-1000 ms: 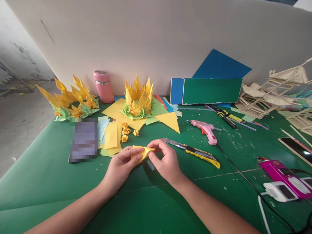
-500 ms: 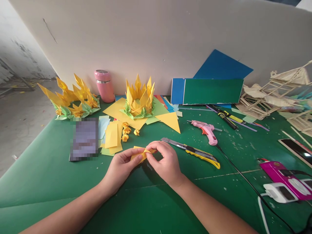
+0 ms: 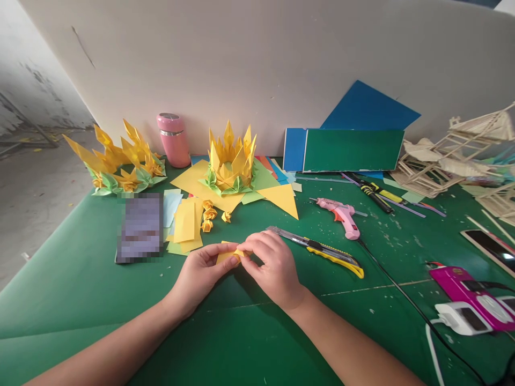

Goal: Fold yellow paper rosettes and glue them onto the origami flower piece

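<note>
A small piece of yellow paper (image 3: pixel 225 257) is pinched between both hands above the green table. My left hand (image 3: pixel 203 271) grips its left side between thumb and fingers. At its right end, my right hand (image 3: pixel 270 265) closes thumb and fingertips on the paper, hiding part of it. Just beyond the hands lie several small folded yellow paper roses (image 3: pixel 209 214). Yellow paper slips (image 3: pixel 184 221) are stacked to the left of these. Touching or close behind my right hand is the blade end of a yellow utility knife (image 3: pixel 322 250).
Two yellow paper crowns (image 3: pixel 231 166) with green leaves stand at the back, near a pink flask (image 3: pixel 174 142). Rightward are a pink glue gun (image 3: pixel 340 214) with its cord, a magenta power strip (image 3: pixel 469 295) and wooden stick models (image 3: pixel 426 166). A dark, pixelated rectangle (image 3: pixel 140 228) lies left.
My right fingers have curled further over the paper's right end, and less of the paper shows there. My left hand keeps its hold. The view has shifted very slightly.
</note>
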Demonstrator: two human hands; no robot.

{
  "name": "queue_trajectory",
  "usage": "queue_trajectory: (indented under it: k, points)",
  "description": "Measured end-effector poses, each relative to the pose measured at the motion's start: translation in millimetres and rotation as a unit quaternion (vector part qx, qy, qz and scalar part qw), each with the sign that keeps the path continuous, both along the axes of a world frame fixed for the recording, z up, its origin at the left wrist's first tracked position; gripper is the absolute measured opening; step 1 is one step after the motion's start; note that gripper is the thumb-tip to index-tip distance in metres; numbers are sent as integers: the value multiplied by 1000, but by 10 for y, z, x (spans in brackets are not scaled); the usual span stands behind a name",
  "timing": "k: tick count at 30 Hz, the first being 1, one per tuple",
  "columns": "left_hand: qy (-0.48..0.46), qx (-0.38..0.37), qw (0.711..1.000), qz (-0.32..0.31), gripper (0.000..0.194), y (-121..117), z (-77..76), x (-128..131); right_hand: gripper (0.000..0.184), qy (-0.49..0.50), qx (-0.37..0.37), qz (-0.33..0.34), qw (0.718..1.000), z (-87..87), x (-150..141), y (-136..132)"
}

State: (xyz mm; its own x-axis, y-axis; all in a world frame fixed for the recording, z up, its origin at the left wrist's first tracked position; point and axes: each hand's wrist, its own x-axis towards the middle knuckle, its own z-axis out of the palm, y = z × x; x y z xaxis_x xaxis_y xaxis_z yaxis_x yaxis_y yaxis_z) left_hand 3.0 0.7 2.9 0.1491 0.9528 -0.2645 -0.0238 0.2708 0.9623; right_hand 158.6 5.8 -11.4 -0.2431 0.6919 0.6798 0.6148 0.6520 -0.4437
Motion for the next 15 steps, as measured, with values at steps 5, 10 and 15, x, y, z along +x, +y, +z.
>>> queue_trajectory:
  k: [5, 10, 15]
  points:
    - [-12, -21, 1000, 8, 42, -1, -11, -6, 15, 0, -12, 7, 1000, -18, 14, 8]
    - [-20, -14, 1000, 7, 39, 5, 8, -3, 13, 11, -26, 1, 1000, -24, 3, 2]
    - [-14, -11, 1000, 1, 38, -2, 12, 4, 13, 16, -28, 1, 999, -28, -10, 3]
